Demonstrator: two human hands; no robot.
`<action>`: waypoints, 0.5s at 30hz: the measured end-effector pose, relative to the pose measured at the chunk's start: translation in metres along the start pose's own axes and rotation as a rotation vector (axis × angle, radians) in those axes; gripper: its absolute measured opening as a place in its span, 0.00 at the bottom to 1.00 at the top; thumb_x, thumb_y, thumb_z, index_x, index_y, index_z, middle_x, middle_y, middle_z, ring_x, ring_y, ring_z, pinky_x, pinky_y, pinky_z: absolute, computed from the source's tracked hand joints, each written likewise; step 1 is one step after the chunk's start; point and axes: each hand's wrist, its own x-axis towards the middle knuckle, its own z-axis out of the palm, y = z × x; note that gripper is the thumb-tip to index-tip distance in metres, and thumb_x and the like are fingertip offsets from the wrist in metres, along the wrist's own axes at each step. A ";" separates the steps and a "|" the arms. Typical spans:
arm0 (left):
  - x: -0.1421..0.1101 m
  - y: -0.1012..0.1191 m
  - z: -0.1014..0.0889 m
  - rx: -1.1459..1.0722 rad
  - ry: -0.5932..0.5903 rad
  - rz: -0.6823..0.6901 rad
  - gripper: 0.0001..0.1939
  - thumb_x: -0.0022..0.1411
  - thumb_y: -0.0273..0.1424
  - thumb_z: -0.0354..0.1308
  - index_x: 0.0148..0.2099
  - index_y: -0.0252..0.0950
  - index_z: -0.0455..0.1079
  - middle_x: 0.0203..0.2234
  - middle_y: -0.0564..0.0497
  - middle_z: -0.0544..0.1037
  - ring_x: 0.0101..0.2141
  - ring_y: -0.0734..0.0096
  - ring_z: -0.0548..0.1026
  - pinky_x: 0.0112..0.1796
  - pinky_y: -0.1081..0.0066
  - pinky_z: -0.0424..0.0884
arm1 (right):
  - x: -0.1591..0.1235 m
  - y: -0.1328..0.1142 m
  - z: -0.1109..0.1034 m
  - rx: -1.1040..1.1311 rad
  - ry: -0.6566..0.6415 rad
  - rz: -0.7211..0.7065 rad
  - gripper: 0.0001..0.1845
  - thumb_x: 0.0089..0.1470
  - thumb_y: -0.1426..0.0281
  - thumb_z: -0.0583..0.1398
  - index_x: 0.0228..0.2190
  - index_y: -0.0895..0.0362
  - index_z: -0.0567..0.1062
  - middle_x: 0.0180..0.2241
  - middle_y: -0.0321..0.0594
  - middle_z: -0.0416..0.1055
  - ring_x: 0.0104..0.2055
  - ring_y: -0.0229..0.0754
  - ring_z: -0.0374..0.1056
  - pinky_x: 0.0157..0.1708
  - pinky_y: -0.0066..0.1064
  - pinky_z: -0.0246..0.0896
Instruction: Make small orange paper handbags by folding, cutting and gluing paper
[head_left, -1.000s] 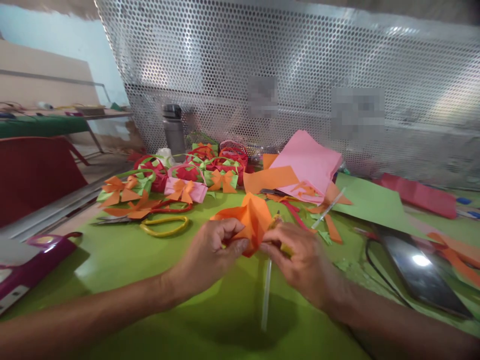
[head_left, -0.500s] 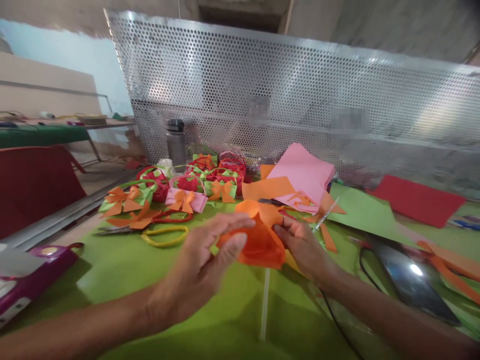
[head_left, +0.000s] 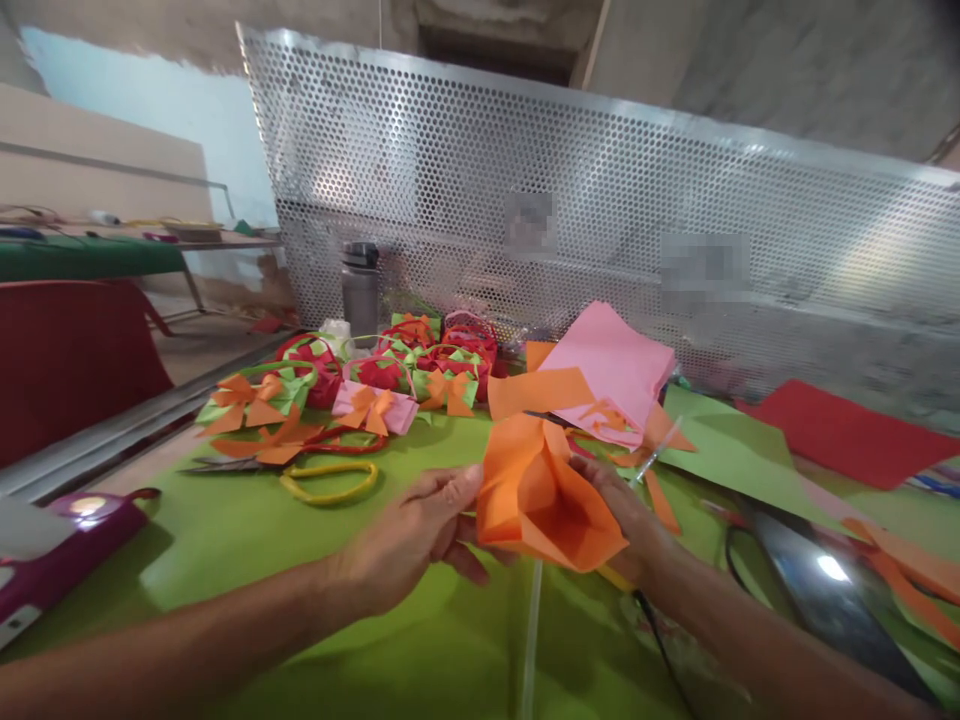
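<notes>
An orange folded-paper bag [head_left: 525,490] is held up between my two hands, its opening turned to the lower right and toward me. My left hand [head_left: 420,535] grips its left side, the thumb at the edge and the other fingers partly hidden under it. On the right side, my right hand [head_left: 626,515] closes on the paper, with some fingertips hidden behind it. Below the bag, a thin translucent stick [head_left: 532,630] lies on the green tabletop [head_left: 405,650]. Something yellow [head_left: 616,577] with a black cord shows partly beneath my right hand.
Yellow-and-red-handled scissors [head_left: 330,482] lie left of centre. Small finished paper bags with bows [head_left: 450,385] stand behind, near a grey bottle [head_left: 361,290]. Pink sheets [head_left: 611,365], green paper [head_left: 720,450] and a dark phone [head_left: 825,590] lie right. A purple device [head_left: 82,540] sits left. A perforated metal panel [head_left: 465,150] rises behind.
The orange bag has been turned so its opening faces lower right. My left hand, earlier open beside the bag, has moved onto its left side. My right hand stays on it.
</notes>
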 end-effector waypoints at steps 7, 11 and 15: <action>0.000 -0.003 0.003 0.010 0.139 -0.063 0.16 0.55 0.39 0.58 0.30 0.28 0.72 0.19 0.49 0.74 0.17 0.78 0.70 0.21 0.75 0.73 | 0.003 -0.001 -0.006 -0.120 0.020 0.047 0.18 0.42 0.61 0.66 0.35 0.57 0.72 0.28 0.40 0.75 0.29 0.44 0.72 0.30 0.34 0.67; -0.003 -0.002 0.007 -0.008 0.231 -0.020 0.17 0.55 0.41 0.58 0.34 0.29 0.72 0.22 0.49 0.75 0.22 0.74 0.73 0.23 0.75 0.73 | -0.009 -0.030 -0.008 -0.570 0.321 -0.473 0.16 0.52 0.57 0.59 0.36 0.56 0.71 0.36 0.42 0.73 0.41 0.44 0.69 0.41 0.34 0.63; -0.006 -0.001 0.011 -0.003 0.262 0.010 0.19 0.53 0.43 0.59 0.33 0.29 0.71 0.23 0.49 0.74 0.23 0.74 0.72 0.26 0.72 0.74 | -0.039 -0.045 0.006 -1.041 0.153 -0.816 0.13 0.58 0.60 0.52 0.37 0.53 0.72 0.40 0.41 0.72 0.45 0.45 0.68 0.45 0.35 0.61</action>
